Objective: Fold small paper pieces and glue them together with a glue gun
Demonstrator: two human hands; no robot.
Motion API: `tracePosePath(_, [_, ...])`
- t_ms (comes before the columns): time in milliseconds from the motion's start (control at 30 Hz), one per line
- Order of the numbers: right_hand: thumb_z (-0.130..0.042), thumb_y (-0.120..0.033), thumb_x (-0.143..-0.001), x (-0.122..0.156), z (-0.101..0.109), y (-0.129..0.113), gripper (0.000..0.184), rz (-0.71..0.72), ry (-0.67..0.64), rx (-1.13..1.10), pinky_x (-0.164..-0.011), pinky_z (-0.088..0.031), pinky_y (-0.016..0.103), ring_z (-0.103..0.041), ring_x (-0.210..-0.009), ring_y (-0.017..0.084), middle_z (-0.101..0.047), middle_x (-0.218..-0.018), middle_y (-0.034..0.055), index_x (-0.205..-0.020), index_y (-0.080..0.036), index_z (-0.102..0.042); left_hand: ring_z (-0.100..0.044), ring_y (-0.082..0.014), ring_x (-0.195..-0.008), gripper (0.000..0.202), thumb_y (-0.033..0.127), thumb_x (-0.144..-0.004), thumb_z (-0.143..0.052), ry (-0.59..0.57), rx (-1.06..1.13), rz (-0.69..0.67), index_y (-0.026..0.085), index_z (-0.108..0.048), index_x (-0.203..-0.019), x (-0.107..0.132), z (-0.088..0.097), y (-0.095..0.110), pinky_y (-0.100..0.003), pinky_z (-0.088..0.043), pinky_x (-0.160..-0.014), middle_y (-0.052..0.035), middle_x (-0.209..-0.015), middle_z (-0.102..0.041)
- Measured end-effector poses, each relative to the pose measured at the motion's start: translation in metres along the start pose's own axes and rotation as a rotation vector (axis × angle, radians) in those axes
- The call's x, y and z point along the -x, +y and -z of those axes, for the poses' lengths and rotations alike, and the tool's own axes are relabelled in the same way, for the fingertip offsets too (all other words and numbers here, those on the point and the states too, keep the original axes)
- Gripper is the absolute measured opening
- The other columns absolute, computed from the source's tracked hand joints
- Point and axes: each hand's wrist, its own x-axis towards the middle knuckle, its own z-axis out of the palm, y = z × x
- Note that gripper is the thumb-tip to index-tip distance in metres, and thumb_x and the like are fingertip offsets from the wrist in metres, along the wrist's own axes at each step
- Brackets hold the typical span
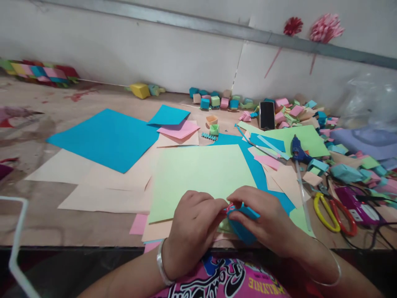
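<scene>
Over the front edge of the table, my right hand (263,217) grips a blue folded paper piece (243,229) between thumb and fingers. My left hand (197,227) is closed, its fingertips meeting the right hand's at the paper's upper left end. A small pink-red bit (228,207) shows between the fingertips; its kind is too small to tell. Part of the blue piece is hidden behind my right fingers. Under and beyond my hands lies a large light green sheet (198,178), on top of peach and pink sheets.
A large blue sheet (108,138) lies to the left. At right are a glue gun (299,151), scissors (336,213), a purple device (356,205) with cables, and a heap of folded paper pieces (345,171). A phone (267,115) stands at the back near small paper boxes (214,101).
</scene>
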Motion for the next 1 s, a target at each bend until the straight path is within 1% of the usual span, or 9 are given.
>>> tracePosePath(133, [-0.049,-0.023,-0.093,0.001,-0.005,-0.006,0.017,-0.004,-0.014,-0.074,-0.067,-0.048,0.027,-0.061,-0.074,0.015,-0.069,-0.08,0.0041,-0.09,-0.02,-0.065,-0.057,-0.0161,-0.076,0.008,0.021,-0.09,-0.059,-0.008,-0.005,0.055,0.021,-0.059,-0.098,0.004,0.006,0.0,-0.031,-0.039,-0.07,-0.0001,-0.081,-0.065])
tracePosePath(267, [-0.051,-0.023,-0.091,0.005,-0.011,-0.008,0.014,-0.105,0.0,-0.153,-0.067,-0.049,0.027,-0.061,-0.074,0.014,-0.068,-0.08,0.0026,-0.087,-0.021,-0.065,-0.06,-0.016,-0.077,0.012,0.029,-0.089,-0.061,-0.036,0.067,0.133,0.021,-0.062,-0.097,0.006,0.008,-0.001,-0.03,-0.043,-0.069,-0.0003,-0.083,-0.068])
tracePosePath(333, [-0.053,-0.023,-0.09,0.006,-0.012,-0.009,0.013,-0.155,-0.008,-0.183,-0.066,-0.048,0.026,-0.061,-0.072,0.014,-0.067,-0.078,0.0017,-0.086,-0.022,-0.065,-0.06,-0.0153,-0.076,0.007,0.026,-0.091,-0.059,-0.038,0.105,0.155,0.021,-0.064,-0.091,0.007,0.008,-0.001,-0.029,-0.044,-0.068,-0.0001,-0.081,-0.069])
tracePosePath(433, [-0.056,-0.023,-0.088,0.008,-0.012,-0.011,0.01,-0.221,0.025,-0.215,-0.065,-0.048,0.026,-0.06,-0.071,0.013,-0.067,-0.078,0.0008,-0.087,-0.021,-0.066,-0.061,-0.0153,-0.074,0.01,0.023,-0.09,-0.058,-0.024,0.134,0.176,0.021,-0.065,-0.083,0.008,0.006,-0.002,-0.028,-0.045,-0.067,-0.0005,-0.077,-0.069])
tracePosePath(567, [-0.056,-0.024,-0.087,0.011,-0.015,-0.012,0.012,-0.308,0.087,-0.28,-0.065,-0.048,0.027,-0.06,-0.07,0.014,-0.067,-0.075,0.0019,-0.08,-0.02,-0.066,-0.061,-0.0155,-0.073,0.011,0.02,-0.088,-0.059,-0.05,0.181,0.188,0.02,-0.064,-0.08,0.007,0.003,0.0,-0.028,-0.046,-0.066,-0.0012,-0.075,-0.069])
tracePosePath(700, [-0.058,-0.023,-0.081,0.013,-0.019,-0.011,0.012,-0.41,0.1,-0.397,-0.059,-0.045,0.026,-0.058,-0.064,0.014,-0.064,-0.068,0.0011,-0.071,-0.018,-0.064,-0.061,-0.0146,-0.072,0.01,0.016,-0.086,-0.061,-0.078,0.274,0.193,0.019,-0.065,-0.078,0.003,0.0,0.003,-0.027,-0.046,-0.066,-0.0004,-0.075,-0.069])
tracePosePath(767, [-0.06,-0.023,-0.079,0.013,-0.021,-0.009,0.011,-0.478,0.089,-0.504,-0.055,-0.043,0.024,-0.055,-0.06,0.012,-0.063,-0.065,0.0001,-0.07,-0.018,-0.063,-0.062,-0.0138,-0.071,0.009,0.015,-0.085,-0.063,-0.09,0.352,0.227,0.019,-0.065,-0.077,0.001,0.0,0.004,-0.026,-0.047,-0.066,-0.0001,-0.075,-0.069])
tracePosePath(900, [-0.062,-0.026,-0.078,0.015,-0.02,-0.003,0.01,-0.584,0.07,-0.74,-0.053,-0.041,0.022,-0.053,-0.057,0.009,-0.061,-0.064,-0.0012,-0.073,-0.017,-0.065,-0.064,-0.0138,-0.077,0.008,0.016,-0.084,-0.064,-0.187,0.528,0.312,0.021,-0.07,-0.086,-0.001,0.005,0.001,-0.026,-0.05,-0.069,-0.0015,-0.082,-0.071])
tracePosePath(1000, [-0.065,-0.027,-0.077,0.017,-0.019,0.001,0.01,-0.62,0.057,-0.821,-0.053,-0.041,0.021,-0.052,-0.056,0.008,-0.062,-0.065,-0.0009,-0.076,-0.017,-0.067,-0.064,-0.0146,-0.083,0.015,0.016,-0.085,-0.063,-0.239,0.59,0.337,0.022,-0.073,-0.095,-0.001,0.008,-0.002,-0.027,-0.05,-0.074,-0.0033,-0.087,-0.07])
